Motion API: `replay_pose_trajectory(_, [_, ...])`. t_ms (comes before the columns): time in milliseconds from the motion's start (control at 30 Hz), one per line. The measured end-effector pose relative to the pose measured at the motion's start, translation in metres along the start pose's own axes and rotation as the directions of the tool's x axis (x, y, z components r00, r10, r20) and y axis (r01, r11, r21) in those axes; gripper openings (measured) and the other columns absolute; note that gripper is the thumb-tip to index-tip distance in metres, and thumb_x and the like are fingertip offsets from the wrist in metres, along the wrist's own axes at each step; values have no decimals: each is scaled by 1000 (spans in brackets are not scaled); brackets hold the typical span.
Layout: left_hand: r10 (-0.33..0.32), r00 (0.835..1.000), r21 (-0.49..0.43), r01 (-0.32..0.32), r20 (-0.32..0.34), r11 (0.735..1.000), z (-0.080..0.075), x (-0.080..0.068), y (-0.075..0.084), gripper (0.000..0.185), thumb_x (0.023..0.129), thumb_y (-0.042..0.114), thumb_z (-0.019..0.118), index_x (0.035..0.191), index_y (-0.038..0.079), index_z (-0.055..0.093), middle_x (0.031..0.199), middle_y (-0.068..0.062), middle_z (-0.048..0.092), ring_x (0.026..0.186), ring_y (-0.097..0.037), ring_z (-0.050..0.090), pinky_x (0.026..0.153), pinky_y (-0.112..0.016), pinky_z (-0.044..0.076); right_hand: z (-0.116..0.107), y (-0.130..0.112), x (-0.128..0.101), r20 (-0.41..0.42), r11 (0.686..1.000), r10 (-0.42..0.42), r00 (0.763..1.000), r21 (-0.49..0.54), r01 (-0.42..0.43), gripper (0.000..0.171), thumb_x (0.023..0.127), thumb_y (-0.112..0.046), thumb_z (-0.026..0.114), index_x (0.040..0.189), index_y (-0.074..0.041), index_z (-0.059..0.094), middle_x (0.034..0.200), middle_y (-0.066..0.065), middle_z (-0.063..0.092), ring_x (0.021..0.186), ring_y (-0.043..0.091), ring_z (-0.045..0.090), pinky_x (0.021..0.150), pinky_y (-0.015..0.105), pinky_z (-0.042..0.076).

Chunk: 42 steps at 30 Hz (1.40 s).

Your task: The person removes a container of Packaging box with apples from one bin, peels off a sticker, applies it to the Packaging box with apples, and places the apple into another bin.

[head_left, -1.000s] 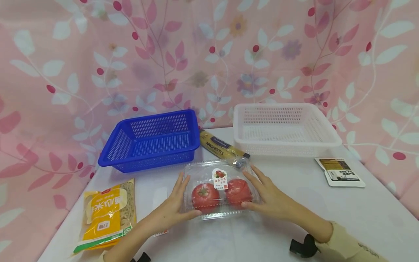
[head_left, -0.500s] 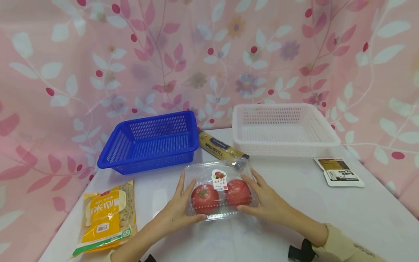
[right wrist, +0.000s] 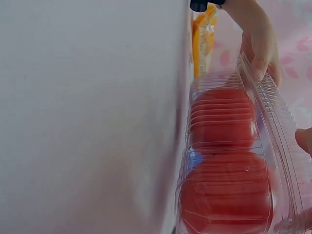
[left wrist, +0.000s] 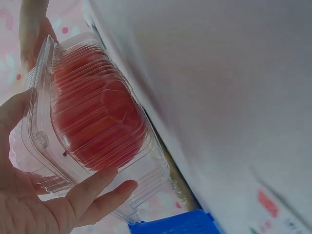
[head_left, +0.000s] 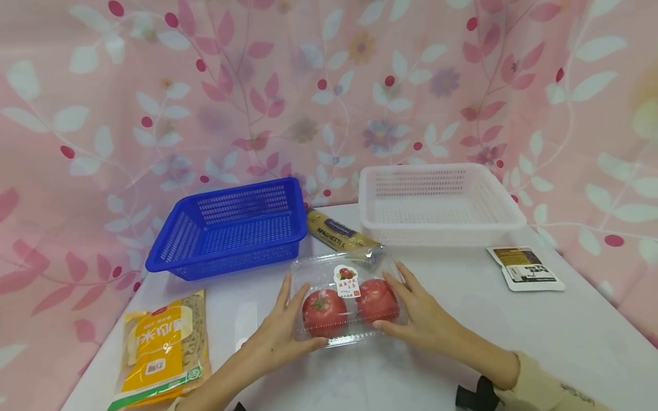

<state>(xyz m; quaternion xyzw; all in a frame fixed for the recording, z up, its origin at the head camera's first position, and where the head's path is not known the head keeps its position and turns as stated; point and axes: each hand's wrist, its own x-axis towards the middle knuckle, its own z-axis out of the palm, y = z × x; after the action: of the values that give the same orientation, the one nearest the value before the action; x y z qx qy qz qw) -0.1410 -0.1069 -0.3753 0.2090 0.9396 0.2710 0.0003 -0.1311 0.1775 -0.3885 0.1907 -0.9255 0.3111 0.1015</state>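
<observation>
Clear plastic is what our two hands frame: the tomato clamshell [head_left: 345, 299], with two red tomatoes and a small sticker on its lid, sits a little in from the near edge of the tabletop [head_left: 514, 337], about midway along it. Compared with a second ago, little has changed. Our hands were already at its short ends; since then the thumbs have tucked further in under the near rim and the box has stayed in place on the tabletop. We judge from this that the hold has firmed up while the lift has not begun.

Working left to right: a yellow noodle bag [head_left: 161, 348] lies at the near left corner, and a blue basket [head_left: 231, 228] stands behind it toward the far left. Our left hand [head_left: 277, 334] clasps the left end of the clamshell, fingers lying up along its side wall and thumb curled along the near rim; the left wrist view shows the fingers [left wrist: 105, 192] wrapped under the ribbed shell [left wrist: 92, 126]. Behind the box a spaghetti packet [head_left: 341, 237] lies slanted between the baskets. Our right hand [head_left: 418, 311] grasps the right end the same way, so the box sits squarely between both grips. A white basket [head_left: 439, 202] stands at the far right, with a small sachet [head_left: 525, 268] lying flat near the right edge.
</observation>
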Motion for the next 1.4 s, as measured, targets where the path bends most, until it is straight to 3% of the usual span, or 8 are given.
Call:
replay_pose_trajectory(300, [79, 995, 20, -78, -53, 997, -15, 9, 18, 96, 68, 63, 66, 144, 16, 31, 153, -7, -4, 122, -39, 41, 82, -53, 47, -30, -4, 4, -25, 999, 11, 1000, -36, -12, 89, 71, -59, 67, 137, -5, 42, 147, 19, 22, 124, 43, 37, 82, 55, 46])
replay_pose_trajectory(500, [131, 988, -7, -132, -83, 991, -24, 21, 31, 92, 71, 64, 62, 143, 15, 34, 154, -6, -1, 129, -36, 31, 88, -54, 43, -49, -2, 9, -78, 998, -11, 997, -58, 6, 84, 71, -51, 73, 134, -3, 45, 147, 17, 23, 124, 42, 37, 82, 56, 45])
replay_pose_trajectory(700, [195, 973, -21, -199, -125, 980, -34, 38, 41, 85, 74, 59, 64, 141, 14, 37, 153, -8, 2, 132, -36, 24, 91, -52, 40, -68, -1, 17, -85, 998, 29, 996, -48, -33, 80, 72, -46, 74, 135, -6, 45, 146, 18, 24, 123, 44, 36, 80, 56, 46])
replay_pose_trajectory(800, [203, 970, -35, -209, -136, 977, -39, 47, 47, 83, 75, 56, 65, 141, 14, 37, 153, -11, 6, 131, -39, 26, 88, -51, 43, -77, 2, 21, -94, 998, 33, 995, -43, -37, 79, 73, -45, 73, 135, -7, 45, 146, 18, 25, 119, 41, 43, 79, 56, 46])
replay_pose_trajectory(1067, [259, 948, -16, -266, -186, 964, -53, 72, 58, 81, 73, 48, 71, 136, 7, 43, 150, -16, 16, 131, -36, 28, 86, -45, 46, -100, 8, 38, -166, 999, -33, 986, -43, 27, 72, 74, -38, 75, 133, -5, 48, 143, 20, 30, 102, 34, 58, 81, 59, 44])
replay_pose_trajectory(1400, [251, 954, -39, -261, -163, 965, -64, 113, 71, 79, 72, 48, 72, 136, 10, 44, 151, -14, 16, 133, -36, 25, 88, -46, 44, -122, 22, 62, -199, 996, -52, 979, -80, 37, 68, 77, -33, 73, 133, -5, 47, 143, 21, 30, 100, 36, 58, 81, 61, 43])
